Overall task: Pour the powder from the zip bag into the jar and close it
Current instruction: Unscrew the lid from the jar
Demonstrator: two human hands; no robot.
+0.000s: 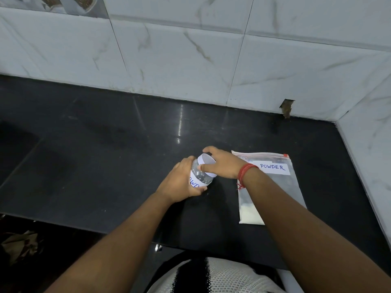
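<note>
A clear plastic jar with a white paper label stands on the black counter, tilted a little toward me. My left hand wraps around its body from the left. My right hand grips the white lid on top, with a red thread around the wrist. To the right, a clear zip bag labelled POWDER lies flat on the counter. White powder sits in its near lower corner. My right forearm crosses over the bag's left side.
White marble-look tiled walls bound the counter at the back and on the right. A small chipped hole shows at the base of the back wall. The counter's front edge runs just before my body.
</note>
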